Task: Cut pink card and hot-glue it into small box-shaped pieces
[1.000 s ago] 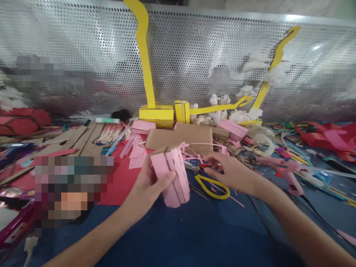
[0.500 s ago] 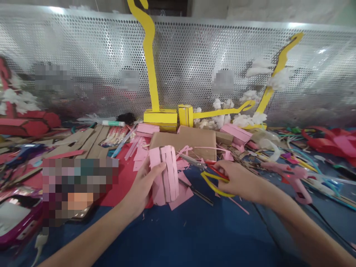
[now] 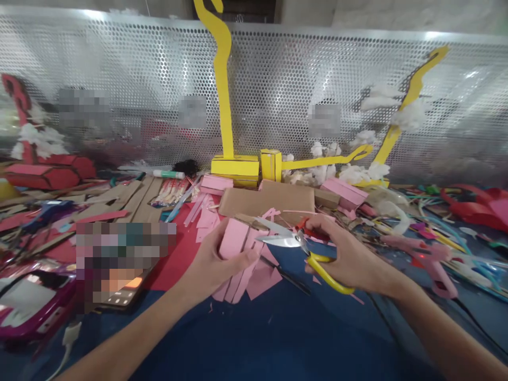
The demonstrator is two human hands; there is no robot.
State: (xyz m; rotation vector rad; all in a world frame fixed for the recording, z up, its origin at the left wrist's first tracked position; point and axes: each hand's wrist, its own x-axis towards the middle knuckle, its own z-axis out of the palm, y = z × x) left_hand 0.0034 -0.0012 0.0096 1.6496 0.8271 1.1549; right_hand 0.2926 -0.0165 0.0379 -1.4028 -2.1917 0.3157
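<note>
My left hand grips a pink paper-covered cardboard box, its thumb pressed across the front face. Dark seams run between the strips of pink paper, and the box's upper end leans away from me. In my right hand is a pair of scissors with one red and one yellow handle loop. Their blades are spread apart and point left, close to the box's upper right edge. Beneath the box lie pink paper pieces and a dark, thin tool.
A pink glue gun with a cord lies at the right. Brown cardboard and yellow paper shapes stand behind the box. A perforated metal panel closes off the back. A purple case sits at the left.
The scissors have opened, and their blades now sit nearer the box. My left hand has tilted the box, and its thumb has shifted lower across the front.
</note>
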